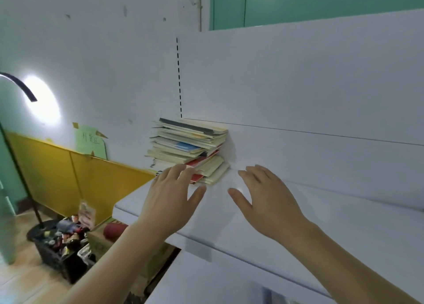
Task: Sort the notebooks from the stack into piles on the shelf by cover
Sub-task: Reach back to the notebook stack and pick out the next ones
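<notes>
A tall, uneven stack of notebooks (pixel 190 147) stands at the left end of the white shelf (pixel 332 212), against the back panel. Cream, blue, red and dark grey covers show along its edges. My left hand (pixel 169 196) reaches out with straight, spread fingers, its fingertips just in front of the stack's lower notebooks. My right hand (pixel 266 198) hovers over the shelf to the right of the stack, fingers spread, holding nothing.
The shelf's back panel (pixel 298 86) rises behind the stack. To the left and below, a black basket of small items (pixel 66 241) sits on the wooden floor beside a lamp stand (pixel 20 166) and a yellow board (pixel 68 175).
</notes>
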